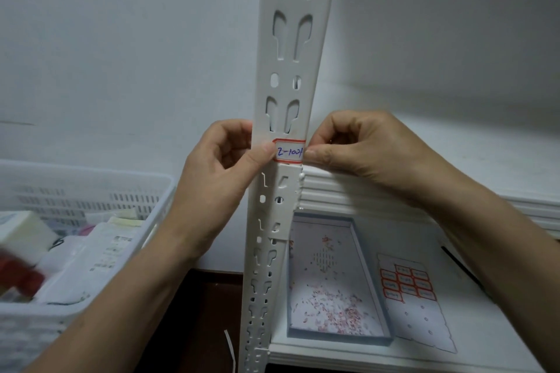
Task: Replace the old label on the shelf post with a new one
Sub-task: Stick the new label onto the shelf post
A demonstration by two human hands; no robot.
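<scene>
The left hand [221, 172] pins the label [289, 151] to the post [291, 3] under its thumb; the right hand [357, 148] pinches its right edge. Probably to seat it straight.

The left hand [218, 179] and the right hand [363, 148] each pinch one end of a red-edged label [289, 151] on the white post [291, 54]. Below the right fingers lie a tray [339, 339] and a sheet of labels [407, 281].
</scene>
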